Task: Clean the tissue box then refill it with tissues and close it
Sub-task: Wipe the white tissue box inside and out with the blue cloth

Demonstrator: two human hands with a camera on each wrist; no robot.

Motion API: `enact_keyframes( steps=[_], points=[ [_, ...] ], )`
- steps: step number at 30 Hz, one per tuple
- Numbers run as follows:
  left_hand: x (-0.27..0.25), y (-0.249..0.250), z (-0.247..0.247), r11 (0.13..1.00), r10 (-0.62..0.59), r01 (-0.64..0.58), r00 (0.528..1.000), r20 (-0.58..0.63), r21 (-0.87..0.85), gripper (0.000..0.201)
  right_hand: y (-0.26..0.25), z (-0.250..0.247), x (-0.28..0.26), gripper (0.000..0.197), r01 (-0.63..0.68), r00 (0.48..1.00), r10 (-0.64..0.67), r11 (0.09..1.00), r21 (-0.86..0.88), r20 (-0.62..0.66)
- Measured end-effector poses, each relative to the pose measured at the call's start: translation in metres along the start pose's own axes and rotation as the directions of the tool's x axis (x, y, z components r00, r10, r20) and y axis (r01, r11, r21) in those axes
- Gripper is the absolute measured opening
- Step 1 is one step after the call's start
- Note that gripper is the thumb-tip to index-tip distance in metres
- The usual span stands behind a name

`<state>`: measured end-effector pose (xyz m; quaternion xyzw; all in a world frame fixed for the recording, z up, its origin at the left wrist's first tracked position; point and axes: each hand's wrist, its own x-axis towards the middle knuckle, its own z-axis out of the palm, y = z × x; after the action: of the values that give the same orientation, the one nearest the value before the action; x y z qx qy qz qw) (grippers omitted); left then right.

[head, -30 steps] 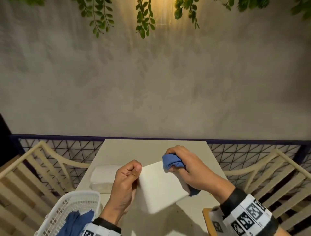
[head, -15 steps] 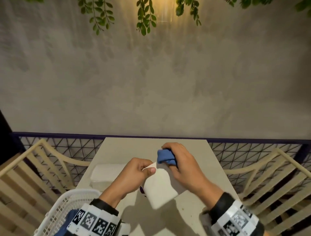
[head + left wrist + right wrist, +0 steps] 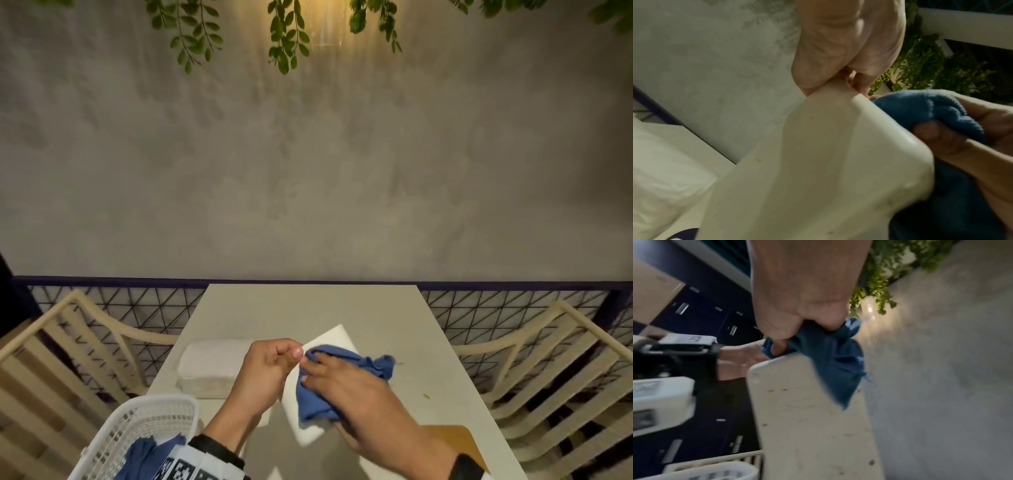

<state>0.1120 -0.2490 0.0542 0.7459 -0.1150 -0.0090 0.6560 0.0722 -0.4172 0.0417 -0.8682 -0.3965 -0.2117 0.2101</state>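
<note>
I hold the white tissue box tilted above the table. My left hand pinches its left edge between thumb and fingers, which the left wrist view shows on the box. My right hand grips a crumpled blue cloth and presses it onto the box's upper face. In the right wrist view the cloth lies over the top of the box, whose face carries small brown specks. A wrapped white tissue pack lies on the table to the left.
A white plastic basket with another blue cloth stands at the front left of the beige table. A brown board lies at the front right. Slatted chairs flank the table; a railing and grey wall stand behind.
The right hand has drawn the cloth from the box's far corner down over its face toward me. The box has turned and its far end now points away.
</note>
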Motion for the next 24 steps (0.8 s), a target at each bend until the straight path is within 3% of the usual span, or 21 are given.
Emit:
enact_keyframes(
  steps=[2, 3, 5, 6, 7, 9, 11, 13, 16, 18, 21, 24],
  points=[
    [-0.002, -0.002, -0.002, 0.998, 0.010, -0.010, 1.000, -0.010, -0.056, 0.029, 0.012, -0.011, 0.007, 0.039, -0.097, 0.989, 0.109, 0.987, 0.128, -0.095],
    [-0.003, -0.003, -0.003, 0.995, 0.024, -0.027, 0.999, -0.027, -0.094, 0.030, 0.019, -0.019, 0.010, 0.038, -0.224, 0.951, 0.274, 0.931, 0.288, -0.146],
    [-0.006, 0.001, -0.006, 0.981, 0.074, -0.080, 0.997, -0.035, -0.179, 0.026, 0.031, -0.034, 0.021, 0.030, -0.360, 0.859, 0.510, 0.656, 0.663, -0.039],
    [-0.008, 0.004, -0.009, 0.970, 0.103, -0.105, 0.994, -0.019, -0.220, 0.029, 0.037, -0.037, 0.024, 0.028, -0.366, 0.845, 0.534, 0.531, 0.764, 0.033],
    [-0.010, 0.006, -0.011, 0.959, 0.129, -0.123, 0.992, 0.004, -0.253, 0.037, 0.043, -0.038, 0.024, 0.030, -0.364, 0.846, 0.530, 0.489, 0.792, 0.061],
    [-0.010, 0.004, -0.020, 0.955, 0.147, -0.128, 0.988, 0.051, -0.266, 0.055, 0.045, -0.038, 0.019, 0.032, -0.360, 0.876, 0.473, 0.522, 0.773, 0.089],
    [-0.009, -0.001, -0.029, 0.966, 0.129, -0.100, 0.985, 0.111, -0.237, 0.062, 0.041, -0.039, 0.017, 0.021, -0.361, 0.903, 0.414, 0.590, 0.722, 0.114],
    [-0.009, -0.002, -0.034, 0.990, 0.094, -0.066, 0.967, 0.236, -0.125, 0.058, 0.036, -0.043, 0.019, 0.013, -0.373, 0.916, 0.376, 0.675, 0.637, 0.138],
    [-0.007, 0.005, -0.024, 0.998, 0.023, -0.046, 0.908, 0.418, 0.044, 0.035, 0.028, -0.044, 0.029, 0.015, -0.372, 0.928, 0.330, 0.822, 0.431, 0.173],
    [-0.005, 0.010, -0.013, 0.996, 0.009, -0.042, 0.925, 0.379, 0.080, 0.033, 0.022, -0.041, 0.036, 0.016, -0.332, 0.942, 0.297, 0.895, 0.297, 0.157],
    [-0.003, 0.007, -0.004, 0.996, 0.043, -0.056, 0.983, 0.180, 0.067, 0.038, 0.013, -0.031, 0.040, 0.021, -0.317, 0.947, 0.320, 0.928, 0.198, 0.018],
    [-0.009, -0.002, -0.002, 0.987, 0.048, -0.042, 0.998, 0.033, -0.152, 0.029, 0.007, -0.018, 0.024, 0.030, -0.281, 0.942, 0.324, 0.902, 0.328, -0.084]
  ],
)
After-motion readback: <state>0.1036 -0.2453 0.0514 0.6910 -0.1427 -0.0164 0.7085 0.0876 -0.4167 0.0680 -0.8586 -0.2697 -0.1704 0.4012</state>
